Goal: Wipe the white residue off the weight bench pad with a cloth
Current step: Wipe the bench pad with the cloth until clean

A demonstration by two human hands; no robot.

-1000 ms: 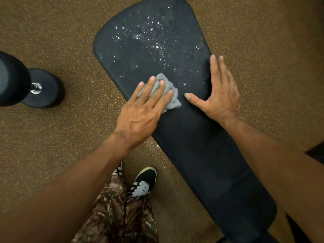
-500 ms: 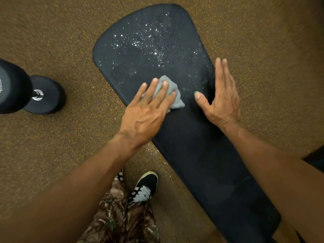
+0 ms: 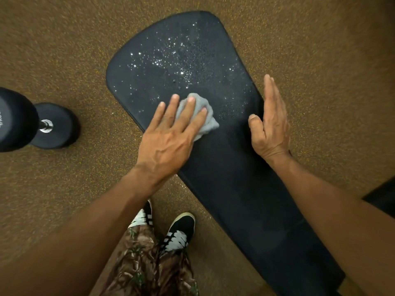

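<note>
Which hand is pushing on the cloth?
The left hand. It lies flat with fingers spread on the grey cloth on the bench pad. The right hand has no cloth; it rests at the pad's other edge.

Black dumbbell (image 3: 32,124) on speckled brown floor (image 3: 64,50) — black-and-white sneakers (image 3: 179,231), camouflage trousers (image 3: 145,263)

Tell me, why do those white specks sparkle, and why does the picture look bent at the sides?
Head view: overhead light glints off the white residue on the bench pad; the wide-angle lens bows the edges, stretching the forearms and the dumbbell; the floor corners look soft and dimmer.
</note>
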